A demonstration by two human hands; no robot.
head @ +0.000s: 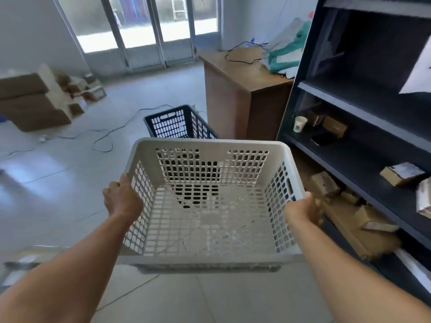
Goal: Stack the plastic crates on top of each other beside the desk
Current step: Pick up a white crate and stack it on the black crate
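I hold a white perforated plastic crate (210, 145) in the air in front of me, empty. My left hand (122, 198) grips its left rim and my right hand (305, 210) grips its right rim. Beyond it, a dark blue perforated crate (172, 123) stands on the tiled floor, right beside the left side of the wooden desk (233, 99). The white crate hides the blue crate's near part.
A dark shelving unit (349, 108) with small boxes and a paper cup (299, 124) rises on the right. Flattened cardboard (349, 220) lies at its foot. Cables (102, 138) trail across the floor. Cardboard boxes (39, 101) pile at far left. Glass doors stand at the back.
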